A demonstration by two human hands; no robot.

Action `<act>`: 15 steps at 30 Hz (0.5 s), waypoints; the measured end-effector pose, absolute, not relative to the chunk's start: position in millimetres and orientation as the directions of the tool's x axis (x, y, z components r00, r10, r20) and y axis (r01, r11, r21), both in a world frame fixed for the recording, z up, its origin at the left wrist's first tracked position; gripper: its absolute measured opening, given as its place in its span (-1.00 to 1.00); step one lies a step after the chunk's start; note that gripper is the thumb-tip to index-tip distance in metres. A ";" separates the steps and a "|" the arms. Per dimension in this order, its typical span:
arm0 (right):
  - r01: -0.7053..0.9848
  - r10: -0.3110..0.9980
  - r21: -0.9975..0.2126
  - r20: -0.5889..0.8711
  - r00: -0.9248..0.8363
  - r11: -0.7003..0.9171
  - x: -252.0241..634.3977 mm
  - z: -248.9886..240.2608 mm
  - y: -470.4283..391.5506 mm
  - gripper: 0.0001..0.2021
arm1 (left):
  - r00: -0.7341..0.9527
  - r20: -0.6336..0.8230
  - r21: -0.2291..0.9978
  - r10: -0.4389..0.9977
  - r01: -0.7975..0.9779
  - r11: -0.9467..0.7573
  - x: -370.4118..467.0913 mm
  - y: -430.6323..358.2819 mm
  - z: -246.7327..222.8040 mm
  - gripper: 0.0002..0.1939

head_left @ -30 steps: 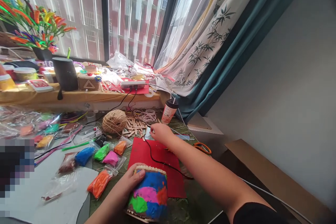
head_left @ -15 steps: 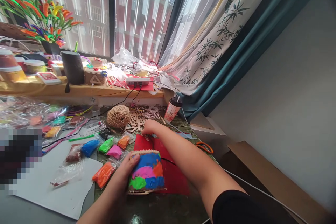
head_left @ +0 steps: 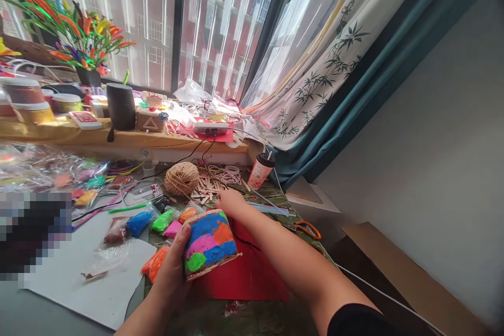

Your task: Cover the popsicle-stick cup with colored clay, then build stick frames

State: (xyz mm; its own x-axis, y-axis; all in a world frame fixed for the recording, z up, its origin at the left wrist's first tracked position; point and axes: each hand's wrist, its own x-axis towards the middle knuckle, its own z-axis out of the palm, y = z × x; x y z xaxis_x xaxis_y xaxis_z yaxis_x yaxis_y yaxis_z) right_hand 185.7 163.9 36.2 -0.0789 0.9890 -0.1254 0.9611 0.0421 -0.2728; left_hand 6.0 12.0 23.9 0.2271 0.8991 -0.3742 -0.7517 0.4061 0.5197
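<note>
My left hand (head_left: 173, 260) grips a small craft holder (head_left: 210, 239) by its left side, thumb on the front edge. Blue, pink, orange and green clay covers its front, and wooden sticks line its top and bottom edges. The holder is tilted and held above a red sheet (head_left: 252, 273). My right hand (head_left: 231, 202) reaches forward to the near edge of a pile of wooden sticks (head_left: 207, 189). Its fingers are curled and partly hidden, so what they hold does not show. A black cord (head_left: 246, 241) runs just below that hand.
Clay packets, among them a blue one (head_left: 139, 223) and an orange one (head_left: 155, 262), lie left of the holder. Behind are a twine ball (head_left: 181, 178) and a lidded cup (head_left: 260, 170). Orange-handled scissors (head_left: 307, 230) lie at the table's right edge. A white board (head_left: 86, 294) lies left.
My left hand has lifted and tilted the holder, moving it left and up off the red sheet. The right hand has shifted slightly, staying near the sticks. The camera view has turned a little left.
</note>
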 end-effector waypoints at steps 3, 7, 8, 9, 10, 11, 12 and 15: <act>0.826 0.998 -0.562 0.059 -0.011 0.042 196.0 34.8 157.4 -0.69 | 0.274 -0.358 0.464 0.893 -0.778 0.424 4.2 12.8 12.0 -0.10; 0.452 0.931 -0.879 0.281 0.232 0.152 202.6 39.6 141.1 -0.65 | 0.391 -0.316 0.433 0.864 -0.751 0.498 -3.3 15.3 3.6 -0.05; 0.336 0.902 -0.922 0.302 0.308 0.193 202.1 42.3 133.3 -0.61 | 0.386 -0.312 0.441 0.868 -0.750 0.492 -5.6 16.1 2.4 -0.04; 0.222 0.875 -0.947 0.303 0.377 0.233 200.4 45.5 123.5 -0.59 | 0.371 -0.309 0.452 0.876 -0.753 0.478 -7.7 16.8 1.2 -0.02; 0.114 0.858 -0.958 0.288 0.426 0.264 197.6 49.0 112.0 -0.56 | 0.341 -0.310 0.472 0.887 -0.755 0.455 -9.5 17.3 -0.3 -0.02; 0.015 0.856 -0.960 0.258 0.447 0.281 193.6 52.7 99.0 -0.55 | 0.300 -0.315 0.499 0.900 -0.754 0.426 -10.8 17.4 -2.0 -0.01; -0.068 0.867 -0.957 0.225 0.445 0.284 188.6 56.5 85.1 -0.55 | 0.257 -0.323 0.528 0.911 -0.750 0.399 -11.5 17.2 -4.0 -0.02; -0.423 0.948 -0.883 0.072 0.310 0.205 169.9 67.1 46.0 -0.64 | 0.119 -0.333 0.640 0.935 -0.700 0.317 -10.6 13.8 -10.1 -0.10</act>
